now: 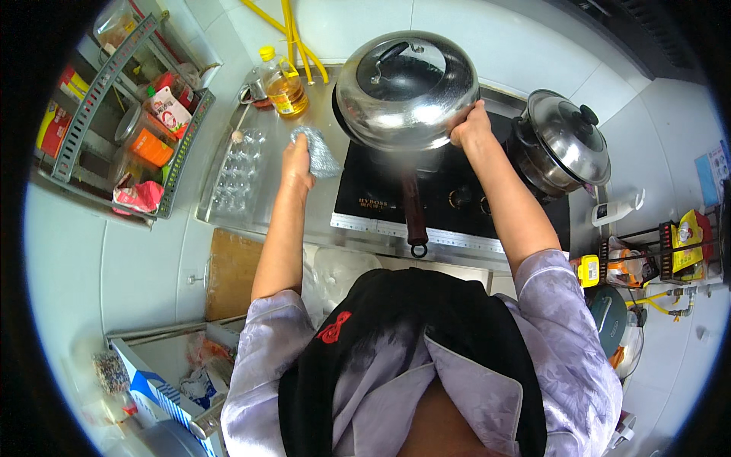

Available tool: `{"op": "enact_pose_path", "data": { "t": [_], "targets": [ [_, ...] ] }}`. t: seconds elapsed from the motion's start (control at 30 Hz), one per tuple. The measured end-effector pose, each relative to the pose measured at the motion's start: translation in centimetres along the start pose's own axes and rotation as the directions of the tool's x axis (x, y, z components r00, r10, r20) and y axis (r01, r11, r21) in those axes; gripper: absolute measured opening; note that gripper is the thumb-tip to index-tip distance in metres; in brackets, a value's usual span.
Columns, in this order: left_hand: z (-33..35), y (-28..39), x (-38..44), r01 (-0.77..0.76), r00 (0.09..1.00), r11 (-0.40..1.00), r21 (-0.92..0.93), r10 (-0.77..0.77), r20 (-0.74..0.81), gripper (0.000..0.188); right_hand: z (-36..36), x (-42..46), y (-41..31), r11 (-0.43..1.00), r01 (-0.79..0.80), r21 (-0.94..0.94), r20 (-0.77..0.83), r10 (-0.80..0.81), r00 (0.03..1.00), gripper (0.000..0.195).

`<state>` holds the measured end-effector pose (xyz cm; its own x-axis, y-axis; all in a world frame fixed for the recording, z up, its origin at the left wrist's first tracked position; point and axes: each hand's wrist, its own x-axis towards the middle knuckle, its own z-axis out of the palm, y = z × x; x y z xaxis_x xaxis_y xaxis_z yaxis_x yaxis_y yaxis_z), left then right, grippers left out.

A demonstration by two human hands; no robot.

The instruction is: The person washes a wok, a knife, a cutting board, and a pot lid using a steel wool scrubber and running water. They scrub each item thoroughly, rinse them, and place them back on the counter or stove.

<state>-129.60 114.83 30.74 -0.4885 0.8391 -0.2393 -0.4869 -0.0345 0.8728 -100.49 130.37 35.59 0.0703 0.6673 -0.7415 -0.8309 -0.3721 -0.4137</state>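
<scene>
My left hand (298,163) grips a grey cleaning cloth (320,153) above the steel counter (274,220), beside a clear plastic egg tray (235,171). With my right hand (473,124) I hold the rim of a domed metal lid (408,117), which has a dark glass centre and a black handle. Beneath it, a wok is mostly hidden; its dark brown handle (414,211) points towards me over the black gas hob (365,183). My right fingertips are partly hidden at the lid's edge.
A cooking oil bottle (287,94) stands behind the cloth. On the hob's right sits a lidded steel pot (551,151), near a white bottle (617,211). Wall racks (188,151) with jars and packets hang at the left; a wooden board (231,274) leans below the counter.
</scene>
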Motion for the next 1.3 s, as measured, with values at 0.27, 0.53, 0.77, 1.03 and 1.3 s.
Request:
{"op": "enact_pose_path", "data": {
  "t": [0.27,0.53,0.77,1.03,1.3],
  "targets": [
    [4.9,0.2,-0.4,-0.274,0.959,0.930,0.244,0.247,0.135,0.012,-0.6,3.1,1.6,0.998,-0.014,0.068,-0.150,0.024,0.988,0.042],
    [8.5,-1.3,-0.2,-0.482,0.875,0.749,0.455,0.434,0.213,0.018,-1.1,4.2,3.1,0.998,-0.065,-0.016,-0.158,0.062,0.985,0.043],
    [8.7,-3.3,1.6,-0.661,0.744,0.523,0.538,0.546,0.384,0.028,-4.2,3.6,2.5,0.039,0.684,-0.729,0.415,-0.769,0.487,0.020],
    [10.2,-4.4,-0.7,-0.852,0.454,0.082,0.518,0.608,0.651,0.035,-6.9,2.4,4.0,-0.510,0.504,-0.697,0.691,-0.664,0.284,0.032],
    [10.7,-4.3,-0.5,-0.854,0.428,-0.023,0.520,0.537,0.727,0.035,-7.5,1.4,2.9,-0.330,0.425,-0.843,0.538,-0.500,0.679,0.040]
  ]
}}
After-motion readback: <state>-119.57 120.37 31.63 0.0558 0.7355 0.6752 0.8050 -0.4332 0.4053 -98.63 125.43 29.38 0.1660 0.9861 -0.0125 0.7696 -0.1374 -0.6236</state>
